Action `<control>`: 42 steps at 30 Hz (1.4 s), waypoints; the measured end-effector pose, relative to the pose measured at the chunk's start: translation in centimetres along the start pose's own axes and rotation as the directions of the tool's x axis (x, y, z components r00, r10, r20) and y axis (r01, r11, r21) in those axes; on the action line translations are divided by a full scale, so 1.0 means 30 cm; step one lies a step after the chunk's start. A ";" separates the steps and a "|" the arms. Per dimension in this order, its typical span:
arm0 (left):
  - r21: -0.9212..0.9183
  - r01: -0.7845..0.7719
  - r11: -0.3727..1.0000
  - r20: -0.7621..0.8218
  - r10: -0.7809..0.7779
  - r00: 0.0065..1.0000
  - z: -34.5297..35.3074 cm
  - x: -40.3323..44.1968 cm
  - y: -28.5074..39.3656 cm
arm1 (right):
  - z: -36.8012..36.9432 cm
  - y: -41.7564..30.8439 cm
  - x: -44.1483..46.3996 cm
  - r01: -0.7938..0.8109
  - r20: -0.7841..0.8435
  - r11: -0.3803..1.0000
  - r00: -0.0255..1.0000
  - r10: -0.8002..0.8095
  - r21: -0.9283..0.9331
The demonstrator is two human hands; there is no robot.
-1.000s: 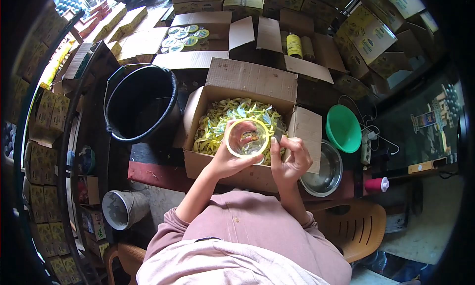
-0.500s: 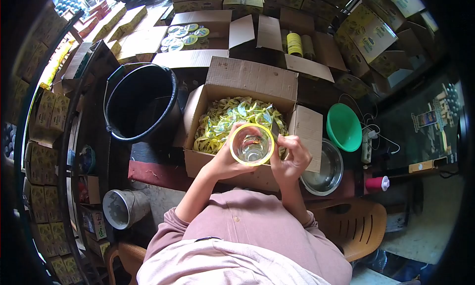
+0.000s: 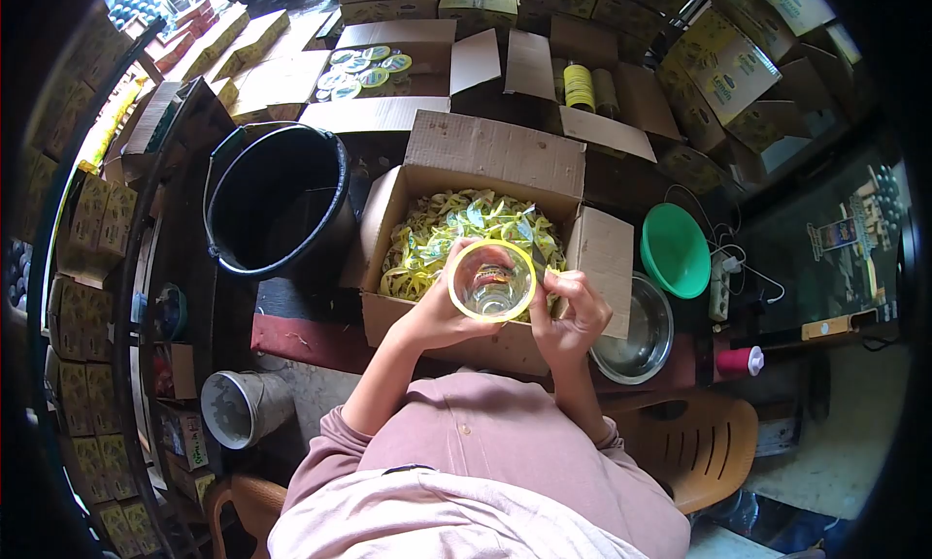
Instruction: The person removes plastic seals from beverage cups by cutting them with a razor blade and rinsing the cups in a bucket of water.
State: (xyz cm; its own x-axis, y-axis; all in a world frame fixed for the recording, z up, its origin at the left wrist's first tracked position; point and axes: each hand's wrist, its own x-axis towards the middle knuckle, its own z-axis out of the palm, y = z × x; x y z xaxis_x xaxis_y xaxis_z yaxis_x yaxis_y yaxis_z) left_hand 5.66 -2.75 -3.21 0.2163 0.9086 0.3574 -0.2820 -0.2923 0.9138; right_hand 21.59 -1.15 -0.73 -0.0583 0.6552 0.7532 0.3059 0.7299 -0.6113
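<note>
My left hand (image 3: 439, 312) is wrapped round a clear plastic cup (image 3: 493, 292) with a yellow rim, its open mouth turned up towards me. Inside the cup some dark, coloured print shows. At the cup's right side my right hand (image 3: 571, 321) is closed on a dark, thin blade-like tool (image 3: 539, 259), which lies against the rim; its exact kind is unclear. A bit of yellow shows by the right fingertips. Both hands are over the near edge of a cardboard box (image 3: 495, 156) full of yellow-green printed plastic strips (image 3: 437, 231).
To the left stand a black bucket (image 3: 335, 210) and a grey pail (image 3: 267, 404). A green bowl (image 3: 677, 251), a metal bowl (image 3: 646, 355) and a pink thread spool (image 3: 736, 361) are on the right. Behind, open boxes hold round lids (image 3: 372, 77) and yellow-labelled rolls (image 3: 579, 86).
The cup has tilted slightly and shifted a little to the left. The dark tool has moved slightly down along the rim's right side with my right hand.
</note>
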 end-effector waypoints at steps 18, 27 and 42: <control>-0.019 -0.110 0.994 -0.121 0.107 0.987 0.020 0.028 0.003 | 0.014 -0.020 -0.002 0.016 -0.073 0.996 0.997 -0.022 -0.089; 0.123 -0.132 0.984 -0.095 0.144 0.985 0.012 0.024 0.001 | 0.013 -0.023 -0.015 0.021 -0.046 0.993 0.999 -0.027 -0.114; 0.364 -0.077 0.928 -0.114 0.127 0.985 0.021 0.012 0.013 | 0.012 -0.005 -0.002 0.019 -0.073 0.996 0.997 -0.025 -0.081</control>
State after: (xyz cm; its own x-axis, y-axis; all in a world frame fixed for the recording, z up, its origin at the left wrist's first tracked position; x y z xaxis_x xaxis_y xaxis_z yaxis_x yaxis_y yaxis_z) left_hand 6.20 -2.73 -2.61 0.0705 0.8922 0.4461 0.0613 -0.4502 0.8908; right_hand 21.21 -1.22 -0.78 0.0038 0.6208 0.7840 0.3811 0.7239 -0.5751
